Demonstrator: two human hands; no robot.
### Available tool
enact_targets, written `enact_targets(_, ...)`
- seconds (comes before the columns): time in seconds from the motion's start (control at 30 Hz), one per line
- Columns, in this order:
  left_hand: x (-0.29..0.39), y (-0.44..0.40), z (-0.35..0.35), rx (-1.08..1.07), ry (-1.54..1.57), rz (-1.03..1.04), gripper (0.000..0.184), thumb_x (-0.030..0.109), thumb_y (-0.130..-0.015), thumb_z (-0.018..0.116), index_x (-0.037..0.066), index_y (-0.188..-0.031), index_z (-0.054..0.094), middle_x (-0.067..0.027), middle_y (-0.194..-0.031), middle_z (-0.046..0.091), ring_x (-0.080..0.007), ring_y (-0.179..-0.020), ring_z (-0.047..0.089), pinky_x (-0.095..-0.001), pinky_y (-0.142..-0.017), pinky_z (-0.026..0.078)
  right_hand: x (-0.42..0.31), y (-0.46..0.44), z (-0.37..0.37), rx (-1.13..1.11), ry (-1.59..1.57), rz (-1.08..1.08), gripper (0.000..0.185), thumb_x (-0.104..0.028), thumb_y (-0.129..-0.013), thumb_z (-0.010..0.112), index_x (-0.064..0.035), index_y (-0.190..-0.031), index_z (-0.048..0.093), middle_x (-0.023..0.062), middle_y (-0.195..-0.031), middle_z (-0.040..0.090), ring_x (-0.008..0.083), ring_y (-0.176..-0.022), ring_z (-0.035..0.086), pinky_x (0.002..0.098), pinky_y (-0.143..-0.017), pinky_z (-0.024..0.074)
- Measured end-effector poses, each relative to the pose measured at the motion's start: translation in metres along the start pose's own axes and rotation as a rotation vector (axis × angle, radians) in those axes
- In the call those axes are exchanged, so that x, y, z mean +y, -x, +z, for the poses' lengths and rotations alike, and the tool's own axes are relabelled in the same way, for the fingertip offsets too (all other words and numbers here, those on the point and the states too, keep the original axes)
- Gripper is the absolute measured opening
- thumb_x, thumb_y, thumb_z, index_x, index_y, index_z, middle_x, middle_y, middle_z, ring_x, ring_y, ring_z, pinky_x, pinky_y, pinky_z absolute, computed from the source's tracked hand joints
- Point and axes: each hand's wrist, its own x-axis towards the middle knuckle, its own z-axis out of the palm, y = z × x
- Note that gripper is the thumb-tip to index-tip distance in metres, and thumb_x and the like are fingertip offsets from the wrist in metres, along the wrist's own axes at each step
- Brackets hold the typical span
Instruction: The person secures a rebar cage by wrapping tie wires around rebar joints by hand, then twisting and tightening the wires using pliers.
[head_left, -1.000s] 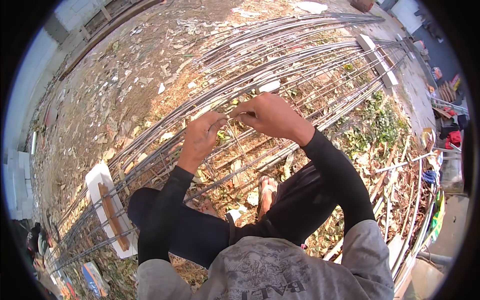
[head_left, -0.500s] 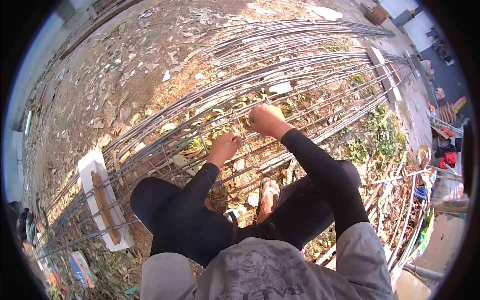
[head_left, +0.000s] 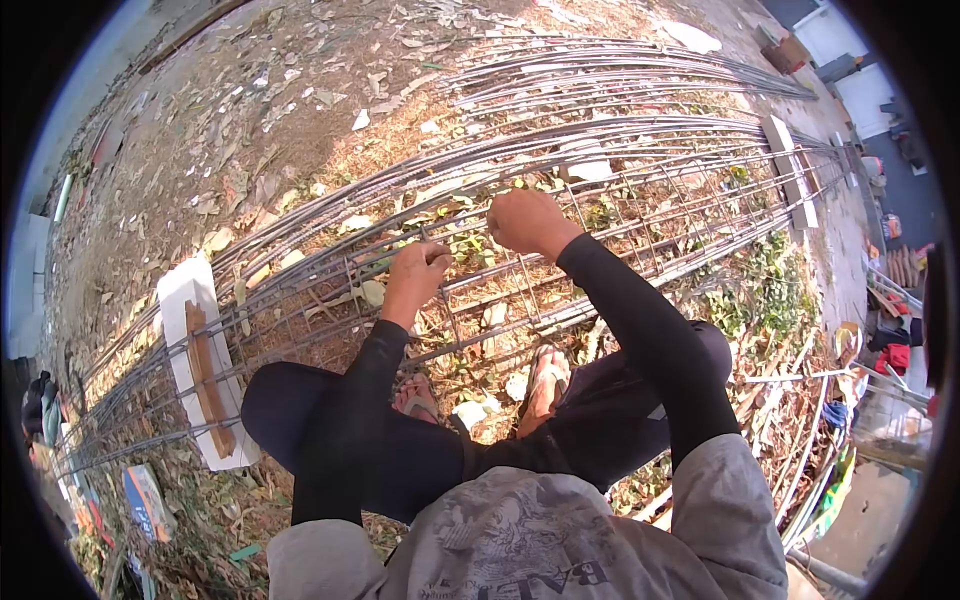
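A long cage of steel reinforcing bars (head_left: 590, 262), tied with thin cross-stirrups, stretches across in front of my knees. Over its left-middle part is my left hand (head_left: 412, 280), thumb and fingers pinched together close to a bar. My right hand (head_left: 527, 221) is curled into a fist above the cage's far bars, a little farther out. Whatever either hand may be gripping is too small or hidden to make out. Both hands are near the bars, but I cannot tell whether they touch them.
White blocks support the bars: a left block (head_left: 190, 300) with a wooden strip (head_left: 207, 385), and a right block (head_left: 790, 172). More loose bars (head_left: 620, 70) lie beyond. Dry leaves cover the ground. My sandalled foot (head_left: 545, 385) is beside the cage; sticks and pipes lie right.
My left hand has moved left along the cage and slightly away from me. My right hand has also shifted left. The view has turned a little, and more of my left foot shows.
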Motion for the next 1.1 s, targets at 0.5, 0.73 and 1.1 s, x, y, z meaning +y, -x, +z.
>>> enact_targets(0.5,-0.005,-0.068,0.120,-0.337,-0.027,-0.067,0.026,0.025,-0.093,0.069,0.000,-0.088,0.076,-0.0075,-0.075,0.074,-0.0117,-0.062,0.068,-0.0304,-0.060,0.051,0.164,0.088,-0.053,0.137,0.019,0.338,0.028,-0.028,-0.088,0.056,-0.0043,-0.084,0.070,0.0229,-0.081,0.070,0.0406,-0.078,0.070,0.0486,-0.073,0.0564)
enact_targets(0.73,0.004,-0.067,0.109,-0.279,-0.241,-0.074,0.033,0.035,-0.086,0.076,0.002,-0.086,0.076,-0.0118,-0.072,0.071,-0.0188,-0.060,0.066,-0.0359,-0.058,0.049,0.199,0.074,-0.004,0.386,-0.020,0.281,0.016,-0.022,-0.079,0.066,-0.0165,-0.088,0.078,0.0104,-0.078,0.072,0.0302,-0.073,0.070,0.0423,-0.071,0.0558)
enact_targets(1.1,0.074,-0.127,0.126,0.073,-0.180,0.426,0.028,0.022,-0.088,0.072,0.005,-0.111,0.072,-0.0187,-0.102,0.071,-0.0343,-0.098,0.066,-0.0434,-0.088,0.050,0.231,0.101,-0.060,0.398,-0.301,0.404,0.017,-0.021,-0.080,0.067,-0.0134,-0.091,0.078,0.0141,-0.083,0.073,0.0321,-0.077,0.072,0.0417,-0.074,0.0570)
